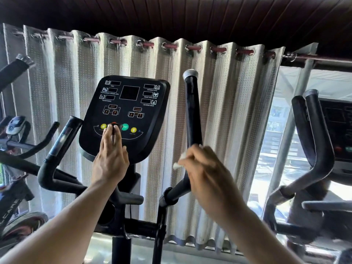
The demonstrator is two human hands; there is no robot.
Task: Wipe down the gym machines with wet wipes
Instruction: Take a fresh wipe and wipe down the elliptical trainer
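1. I judge the step in hand to be wiping the black upright handlebar with the silver cap (pixel 192 111) of the elliptical machine.
2. My right hand (pixel 204 168) is clamped on a crumpled white wet wipe (pixel 181 159) against the bar's lower part.
3. My left hand (pixel 110 159) lies flat, fingers straight, on the black console panel (pixel 125 103).
4. The next move likely calls for sliding the wipe upward toward the cap.

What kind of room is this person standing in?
Most likely a gym: an elliptical's console with distance, heart rate and calorie readouts, its upright handlebar, and an exercise bike to the left.
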